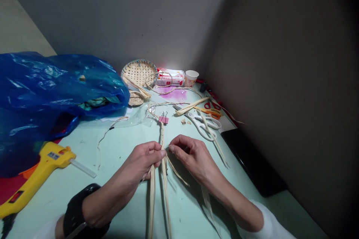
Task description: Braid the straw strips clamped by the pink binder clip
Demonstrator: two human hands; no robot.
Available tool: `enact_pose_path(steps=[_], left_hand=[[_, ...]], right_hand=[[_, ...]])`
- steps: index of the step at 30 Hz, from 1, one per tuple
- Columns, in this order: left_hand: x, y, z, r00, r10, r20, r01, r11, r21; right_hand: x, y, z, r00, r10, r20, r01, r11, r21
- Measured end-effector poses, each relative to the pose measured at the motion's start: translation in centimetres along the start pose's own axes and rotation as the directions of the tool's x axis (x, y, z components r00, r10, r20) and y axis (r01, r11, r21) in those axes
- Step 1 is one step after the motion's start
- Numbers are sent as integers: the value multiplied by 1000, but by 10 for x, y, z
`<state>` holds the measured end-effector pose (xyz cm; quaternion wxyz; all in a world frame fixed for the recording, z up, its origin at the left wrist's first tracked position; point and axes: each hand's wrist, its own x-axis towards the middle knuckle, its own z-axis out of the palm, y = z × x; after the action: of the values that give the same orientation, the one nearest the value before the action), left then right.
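A thin braid of pale dried-leaf strips (162, 136) runs down the middle of the light green table (117, 149), its far end held by a pink binder clip (163, 119). My left hand (143, 162) pinches the strips at the braid's near end, fingers closed on them. My right hand (190, 155) is closed in a pinch on another strip just to the right of the braid. Loose strip ends (153, 201) trail toward me between my wrists. A black watch sits on my left wrist.
A yellow glue gun (33, 177) lies at the left, beside a big blue plastic bag (47, 93). White scissors (203, 125) and orange scissors (211, 111) lie at the right. A woven tray (139, 71), tissue pack (170, 77) and paper cup (191, 77) stand by the wall. A black slab (252, 160) lies right.
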<state>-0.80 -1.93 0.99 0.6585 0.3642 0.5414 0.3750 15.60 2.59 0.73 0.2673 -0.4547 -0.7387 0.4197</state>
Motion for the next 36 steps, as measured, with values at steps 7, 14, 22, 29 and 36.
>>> enact_pose_path(steps=[7, 14, 22, 29, 36], left_hand=[[2, 4, 2, 1000, -10, -8, 10, 1000, 12], [2, 3, 3, 999, -15, -42, 16, 999, 29], [3, -2, 4, 995, 35, -97, -28, 997, 68], [-1, 1, 7, 991, 25, -133, -17, 998, 61], [-1, -1, 6, 990, 12, -139, -4, 998, 64]], right_hand=[[1, -3, 8, 994, -7, -112, -1, 998, -70], [-1, -7, 10, 996, 26, -89, -29, 999, -35], [-4, -11, 5, 994, 107, 37, -109, 992, 56], [-6, -8, 0, 986, 116, 118, -132, 981, 140], [-6, -8, -3, 982, 106, 157, -133, 975, 177]])
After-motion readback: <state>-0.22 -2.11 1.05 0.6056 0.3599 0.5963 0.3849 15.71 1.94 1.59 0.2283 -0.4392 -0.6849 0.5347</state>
